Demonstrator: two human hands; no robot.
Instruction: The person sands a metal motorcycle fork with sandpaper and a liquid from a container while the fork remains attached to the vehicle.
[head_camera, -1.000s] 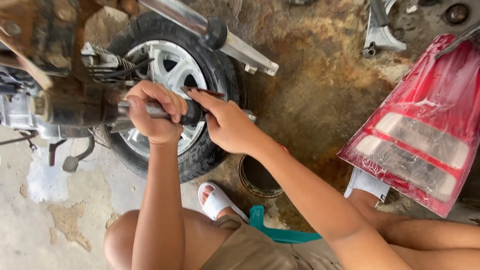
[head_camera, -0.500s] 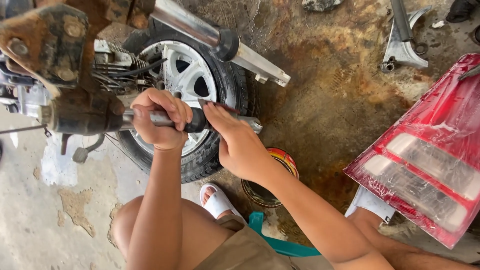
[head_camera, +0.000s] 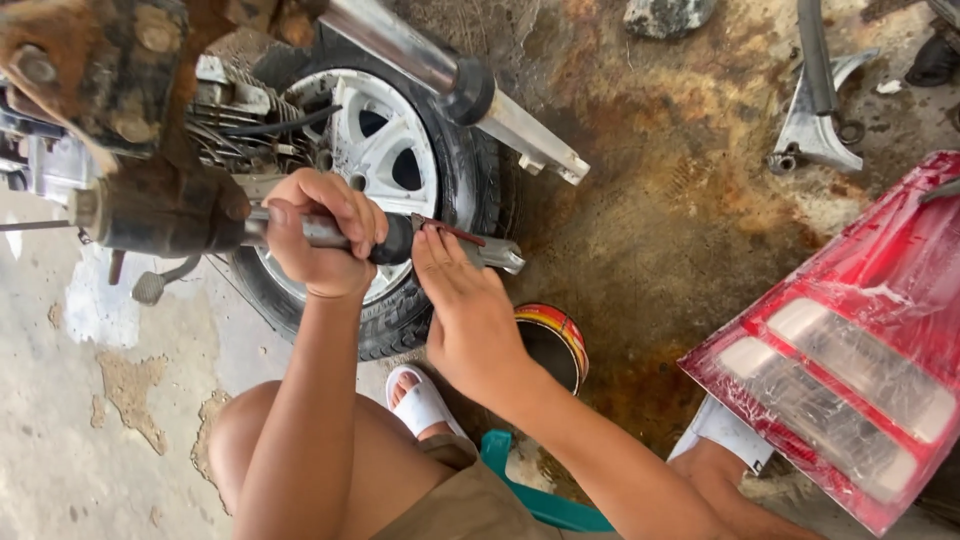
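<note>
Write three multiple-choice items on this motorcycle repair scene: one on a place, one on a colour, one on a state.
1. Where does the round tin sit?
A. On the wheel
B. On the floor by the right forearm
C. On the tail-light cover

2. What colour is the sandal?
A. White
B. Black
C. Green

3. How does the left hand stand?
A. Flat on the floor
B. Open in the air
C. Closed round the metal bar

Answers: 1 B, the tin rests on the stained floor beside the arm. 2 A, its strap is white. 3 C, the fingers wrap the bar.
</note>
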